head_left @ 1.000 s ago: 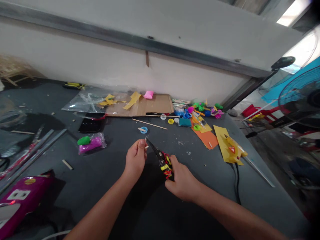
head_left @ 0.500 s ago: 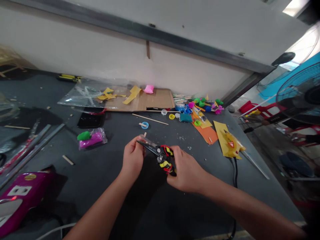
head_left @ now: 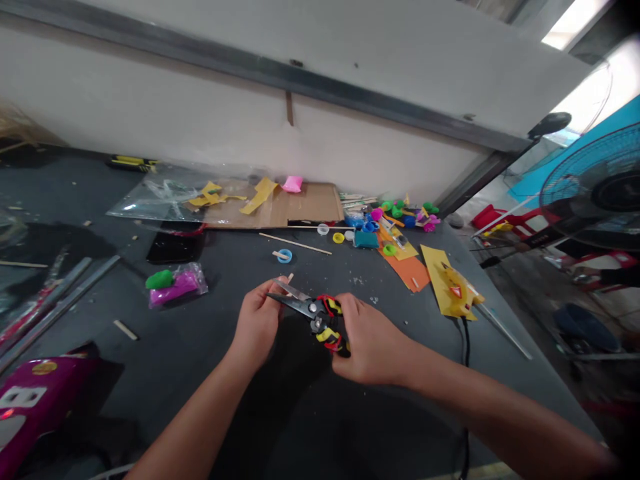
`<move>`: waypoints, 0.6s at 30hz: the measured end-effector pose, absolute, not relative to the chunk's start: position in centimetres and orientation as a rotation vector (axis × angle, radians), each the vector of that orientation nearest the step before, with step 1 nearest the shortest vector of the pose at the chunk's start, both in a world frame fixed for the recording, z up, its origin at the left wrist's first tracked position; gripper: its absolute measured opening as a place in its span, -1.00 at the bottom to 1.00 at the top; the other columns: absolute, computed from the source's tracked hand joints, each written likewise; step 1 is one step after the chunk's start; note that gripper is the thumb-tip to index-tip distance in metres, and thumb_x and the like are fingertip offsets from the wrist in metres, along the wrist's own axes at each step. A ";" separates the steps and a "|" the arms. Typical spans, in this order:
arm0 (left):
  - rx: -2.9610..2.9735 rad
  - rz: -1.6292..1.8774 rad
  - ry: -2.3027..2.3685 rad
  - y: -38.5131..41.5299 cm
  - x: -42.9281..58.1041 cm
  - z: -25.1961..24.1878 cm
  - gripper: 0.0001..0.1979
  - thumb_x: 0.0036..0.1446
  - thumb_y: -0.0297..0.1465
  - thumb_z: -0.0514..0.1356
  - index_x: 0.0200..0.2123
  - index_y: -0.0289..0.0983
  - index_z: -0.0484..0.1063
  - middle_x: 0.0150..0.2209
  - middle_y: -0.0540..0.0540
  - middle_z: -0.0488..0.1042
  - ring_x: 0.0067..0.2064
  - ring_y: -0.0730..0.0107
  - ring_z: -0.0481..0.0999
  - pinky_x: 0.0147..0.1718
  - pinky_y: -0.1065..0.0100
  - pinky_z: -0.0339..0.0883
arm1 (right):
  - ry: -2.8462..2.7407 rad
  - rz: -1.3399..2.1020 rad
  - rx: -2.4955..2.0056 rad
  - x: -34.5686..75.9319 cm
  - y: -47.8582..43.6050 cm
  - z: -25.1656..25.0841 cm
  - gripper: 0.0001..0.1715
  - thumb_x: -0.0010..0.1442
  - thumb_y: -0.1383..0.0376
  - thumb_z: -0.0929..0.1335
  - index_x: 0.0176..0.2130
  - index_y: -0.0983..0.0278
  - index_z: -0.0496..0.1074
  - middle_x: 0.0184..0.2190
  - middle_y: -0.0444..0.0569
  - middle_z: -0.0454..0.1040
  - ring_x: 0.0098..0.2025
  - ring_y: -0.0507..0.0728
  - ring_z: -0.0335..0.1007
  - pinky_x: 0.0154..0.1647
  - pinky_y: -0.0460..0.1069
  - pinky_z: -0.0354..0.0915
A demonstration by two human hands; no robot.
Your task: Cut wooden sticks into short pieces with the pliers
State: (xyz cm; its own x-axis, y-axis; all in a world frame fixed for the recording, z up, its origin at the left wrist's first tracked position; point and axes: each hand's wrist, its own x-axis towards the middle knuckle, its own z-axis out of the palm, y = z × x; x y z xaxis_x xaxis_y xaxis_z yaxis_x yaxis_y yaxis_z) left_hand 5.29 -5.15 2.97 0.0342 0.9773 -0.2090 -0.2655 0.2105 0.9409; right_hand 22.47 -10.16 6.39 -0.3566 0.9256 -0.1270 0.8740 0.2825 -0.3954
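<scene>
My right hand [head_left: 367, 340] is wrapped round the red, yellow and black handles of a pair of scissors [head_left: 313, 312]. The blades point left and stand a little apart. Between finger and thumb, my left hand [head_left: 257, 320] pinches a small wooden stick [head_left: 290, 277], whose pale tip shows above the fingers beside the blades. The rest of the stick is hidden by the hand. Just beyond, a blue ring-shaped cap [head_left: 285, 256] lies on the dark table with a short stick piece across it.
A glue gun [head_left: 457, 290] rests on yellow paper at right. Purple and green clay [head_left: 177, 283] lies left, near a black phone [head_left: 175, 241]. Cardboard [head_left: 310, 203], a long thin stick [head_left: 295, 243] and colourful clay pieces [head_left: 400, 210] line the back. A purple power strip [head_left: 45, 393] sits front left.
The scissor blades have opened slightly at the stick my left hand holds. Both hands keep their grips, and the whole view has shifted a little.
</scene>
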 end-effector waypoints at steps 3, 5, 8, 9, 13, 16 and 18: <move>0.860 1.148 1.089 -5.1 5.2 3.0 -0.62 0.00 -0.16 0.14 -0.65 -0.27 0.12 -0.69 0.15 -0.10 -0.65 0.63 -0.13 -0.70 0.51 -0.23 | -2.424 0.600 -1.719 22.4 -10.2 6.5 -0.41 -0.13 0.19 0.29 -0.09 0.32 0.10 -0.23 0.10 0.31 -0.23 0.19 0.30 -0.26 0.03 0.21; 0.864 1.125 1.086 -5.1 5.1 3.0 -0.63 -0.01 -0.16 0.15 -0.64 -0.27 0.13 -0.70 0.15 -0.08 -0.65 0.63 -0.12 -0.71 0.51 -0.23 | -2.443 0.588 -1.730 22.4 -10.3 6.6 -0.45 -0.13 0.18 0.29 -0.13 0.31 0.10 -0.25 0.08 0.33 -0.27 0.18 0.31 -0.30 0.01 0.20; 0.853 1.092 1.084 -5.1 5.0 3.0 -0.63 -0.03 -0.17 0.17 -0.64 -0.28 0.14 -0.70 0.15 -0.07 -0.66 0.64 -0.11 -0.71 0.52 -0.22 | -2.469 0.576 -1.759 22.4 -10.3 6.7 -0.50 -0.13 0.16 0.29 -0.19 0.29 0.08 -0.30 0.04 0.34 -0.35 0.17 0.32 -0.38 0.00 0.17; 0.845 1.083 1.082 -5.1 5.0 3.0 -0.63 -0.03 -0.17 0.17 -0.64 -0.28 0.14 -0.70 0.15 -0.07 -0.66 0.64 -0.11 -0.71 0.52 -0.22 | -2.474 0.576 -1.769 22.4 -10.3 6.7 -0.50 -0.13 0.15 0.29 -0.20 0.28 0.08 -0.31 0.03 0.35 -0.36 0.16 0.32 -0.40 0.00 0.16; 0.824 1.059 1.072 -5.1 5.1 3.0 -0.63 -0.03 -0.18 0.18 -0.64 -0.27 0.12 -0.70 0.16 -0.07 -0.66 0.64 -0.11 -0.71 0.53 -0.20 | -2.494 0.587 -1.797 22.6 -10.3 6.8 -0.51 -0.14 0.14 0.29 -0.22 0.27 0.06 -0.33 0.01 0.36 -0.38 0.17 0.33 -0.43 -0.01 0.14; 0.809 1.049 1.051 -5.1 5.2 2.8 -0.62 -0.04 -0.18 0.18 -0.64 -0.27 0.10 -0.70 0.16 -0.06 -0.66 0.64 -0.10 -0.71 0.53 -0.18 | -2.506 0.602 -1.818 22.6 -10.4 6.8 -0.50 -0.13 0.14 0.29 -0.21 0.27 0.05 -0.33 0.02 0.36 -0.38 0.17 0.34 -0.43 -0.01 0.13; 0.792 1.045 1.040 -5.1 5.3 2.6 -0.62 -0.04 -0.18 0.18 -0.65 -0.26 0.10 -0.70 0.16 -0.05 -0.66 0.64 -0.10 -0.71 0.53 -0.18 | -2.504 0.603 -1.841 22.5 -10.4 6.8 -0.50 -0.12 0.14 0.29 -0.21 0.27 0.05 -0.33 0.03 0.37 -0.39 0.17 0.34 -0.43 -0.01 0.13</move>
